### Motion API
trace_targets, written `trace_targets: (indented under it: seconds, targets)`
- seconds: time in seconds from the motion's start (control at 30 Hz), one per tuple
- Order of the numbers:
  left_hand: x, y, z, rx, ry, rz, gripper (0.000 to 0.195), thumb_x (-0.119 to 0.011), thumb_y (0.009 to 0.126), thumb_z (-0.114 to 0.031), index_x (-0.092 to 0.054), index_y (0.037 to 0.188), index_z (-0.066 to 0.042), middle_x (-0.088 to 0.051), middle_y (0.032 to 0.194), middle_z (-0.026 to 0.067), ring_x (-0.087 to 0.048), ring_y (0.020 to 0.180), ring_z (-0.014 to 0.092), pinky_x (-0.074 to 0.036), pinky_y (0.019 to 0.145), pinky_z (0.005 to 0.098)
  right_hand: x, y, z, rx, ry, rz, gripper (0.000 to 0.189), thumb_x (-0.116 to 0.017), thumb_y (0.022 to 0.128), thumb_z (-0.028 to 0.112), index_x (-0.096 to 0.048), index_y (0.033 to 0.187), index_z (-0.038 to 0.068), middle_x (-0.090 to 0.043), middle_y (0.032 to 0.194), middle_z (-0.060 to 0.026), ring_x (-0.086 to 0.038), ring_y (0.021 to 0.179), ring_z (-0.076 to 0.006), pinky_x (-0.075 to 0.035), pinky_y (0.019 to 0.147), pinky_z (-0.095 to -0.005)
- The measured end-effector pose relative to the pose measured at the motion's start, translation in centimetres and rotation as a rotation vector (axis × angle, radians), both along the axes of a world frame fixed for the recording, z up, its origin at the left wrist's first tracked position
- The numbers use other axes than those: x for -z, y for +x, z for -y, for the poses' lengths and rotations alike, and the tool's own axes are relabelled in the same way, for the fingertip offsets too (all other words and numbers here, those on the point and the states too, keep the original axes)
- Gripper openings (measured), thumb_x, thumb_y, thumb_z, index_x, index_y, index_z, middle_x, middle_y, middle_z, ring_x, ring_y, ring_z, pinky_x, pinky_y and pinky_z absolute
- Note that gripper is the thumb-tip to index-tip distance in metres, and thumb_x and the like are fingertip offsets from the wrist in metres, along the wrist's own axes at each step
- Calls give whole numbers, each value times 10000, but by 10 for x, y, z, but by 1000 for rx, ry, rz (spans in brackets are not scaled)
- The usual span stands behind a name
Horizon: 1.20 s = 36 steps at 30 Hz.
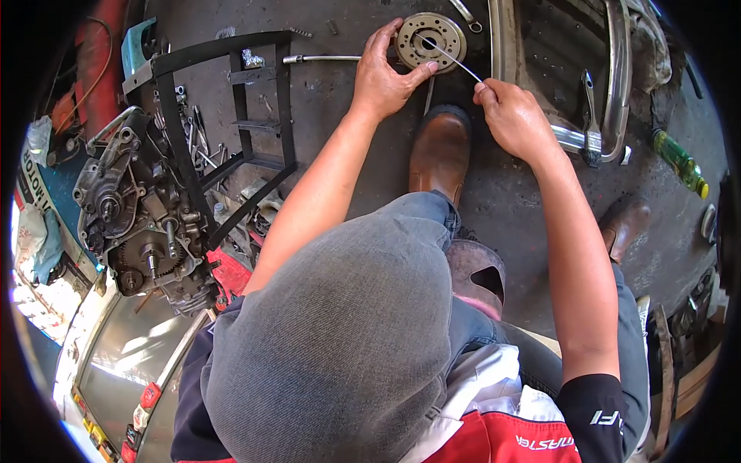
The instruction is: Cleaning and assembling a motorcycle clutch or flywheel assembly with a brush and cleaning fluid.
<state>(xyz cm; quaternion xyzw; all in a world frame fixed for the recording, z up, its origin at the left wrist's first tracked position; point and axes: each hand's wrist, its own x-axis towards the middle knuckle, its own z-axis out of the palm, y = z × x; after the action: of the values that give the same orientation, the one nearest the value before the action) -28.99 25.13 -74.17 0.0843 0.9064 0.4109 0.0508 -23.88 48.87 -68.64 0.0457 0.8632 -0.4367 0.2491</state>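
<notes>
A round metal engine disc, drilled with holes and resembling a flywheel, is at the top centre, just beyond my boot. My left hand grips its rim from the left, thumb at the near edge and fingers at the far side. Between the fingers of my right hand is a thin metal rod. It slants across the disc's face, its far end by the central recess; whether that end touches the metal I cannot tell. A long-handled metal tool lies left of the disc, partly hidden by my left hand.
An opened engine stands at left beside a black metal frame, with several wrenches behind. A ring spanner lies near the disc. At right are a metal-edged tray, a paintbrush and a green bottle.
</notes>
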Motion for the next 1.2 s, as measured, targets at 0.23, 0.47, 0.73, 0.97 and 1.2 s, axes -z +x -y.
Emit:
trace_targets:
  seconds: [0.23,0.47,0.73,0.97,1.2]
  targets:
    - [-3,-1,-1,-94,161,150,776,-929,753,-308,-552,1365,-15,-643,1359,197,-653,1243,282,-556,984,404,5,-10,-1,68,-169,243,411,-469,1049,306,-715,972,-15,-721,973,-239,-673,990,-419,-511,889,-464]
    - [-15,11,-17,-213,25,-71,656,-911,747,-246,-592,1285,-45,-639,1206,154,-623,1184,319,-522,963,420,6,-37,-20,-206,-28,181,430,-483,1035,323,-741,907,3,-734,943,-227,-692,935,-405,-525,884,-464]
    - [-25,41,-53,331,-299,-426,550,-752,842,-121,-628,1377,-102,-642,1331,103,-589,1286,312,-450,1128,467,17,-46,-28,-375,9,-50,406,-497,1030,301,-736,980,-24,-720,990,-267,-677,974,-452,-527,906,-497]
    - [-17,23,-56,352,-302,-493,419,-717,857,-93,-716,1272,-157,-710,1199,43,-644,1218,274,-556,1012,384,9,-40,-24,-298,92,-51,391,-519,1026,295,-694,1014,-55,-682,1008,-307,-636,1002,-499,-510,896,-541]
    - [-18,17,-58,351,-331,-518,324,-717,810,-112,-749,1129,-157,-707,1041,3,-673,1022,211,-592,848,323,1,-36,-19,-242,109,-7,345,-542,1018,280,-703,1038,-24,-676,1006,-306,-625,995,-510,-504,865,-553]
